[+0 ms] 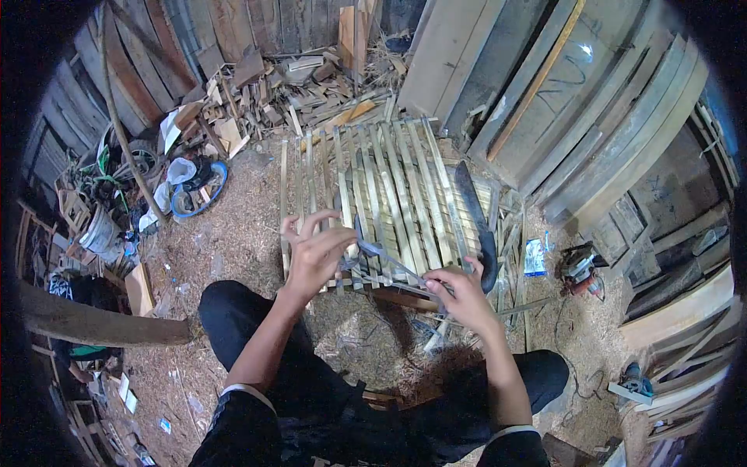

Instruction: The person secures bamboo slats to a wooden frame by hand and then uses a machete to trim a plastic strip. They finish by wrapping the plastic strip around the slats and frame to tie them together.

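A thin grey strip point(397, 265) runs between my two hands, above the near edge of a panel of pale bamboo slats point(389, 194). My left hand point(315, 257) has its fingers curled and partly raised, with the strip's left end at its fingertips; its thumb side is partly hidden. Thumb and fingers of my right hand point(463, 296) pinch the other end, beside the panel's near right corner. A long dark blade-like tool point(476, 222) with a black handle lies along the panel's right side.
Wood scraps point(288, 86) are heaped at the back wall. A blue basin point(200, 194) stands left, near a wooden pole point(124, 140). Large boards point(607, 132) lean on the right. A power tool point(580, 272) lies on the sawdust-covered floor, with another blue tool point(636, 381) further right.
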`<action>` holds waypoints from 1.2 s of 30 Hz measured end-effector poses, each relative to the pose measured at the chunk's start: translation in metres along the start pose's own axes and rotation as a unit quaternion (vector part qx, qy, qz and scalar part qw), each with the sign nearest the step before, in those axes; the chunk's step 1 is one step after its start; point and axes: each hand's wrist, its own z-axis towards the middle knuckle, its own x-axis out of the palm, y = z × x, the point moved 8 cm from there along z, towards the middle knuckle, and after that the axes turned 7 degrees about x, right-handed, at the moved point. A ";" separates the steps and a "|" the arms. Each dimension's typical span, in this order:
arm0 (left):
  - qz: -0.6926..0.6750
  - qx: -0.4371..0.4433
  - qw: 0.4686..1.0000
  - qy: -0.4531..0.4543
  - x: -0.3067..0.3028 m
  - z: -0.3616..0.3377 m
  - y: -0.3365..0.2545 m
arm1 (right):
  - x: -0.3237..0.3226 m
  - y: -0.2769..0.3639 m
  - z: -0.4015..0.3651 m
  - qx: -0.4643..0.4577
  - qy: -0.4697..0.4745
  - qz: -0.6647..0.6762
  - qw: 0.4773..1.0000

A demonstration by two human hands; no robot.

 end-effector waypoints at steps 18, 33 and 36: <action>0.048 0.149 0.987 0.044 0.033 -0.018 -0.052 | -0.016 0.018 -0.018 -0.072 -0.096 0.040 0.992; 0.068 -0.005 0.998 0.015 -0.011 -0.019 -0.006 | -0.056 -0.030 -0.039 0.040 -0.172 -0.130 0.976; 0.038 -0.013 0.999 0.019 -0.005 -0.018 -0.010 | -0.056 -0.011 -0.034 -0.004 -0.225 -0.164 0.960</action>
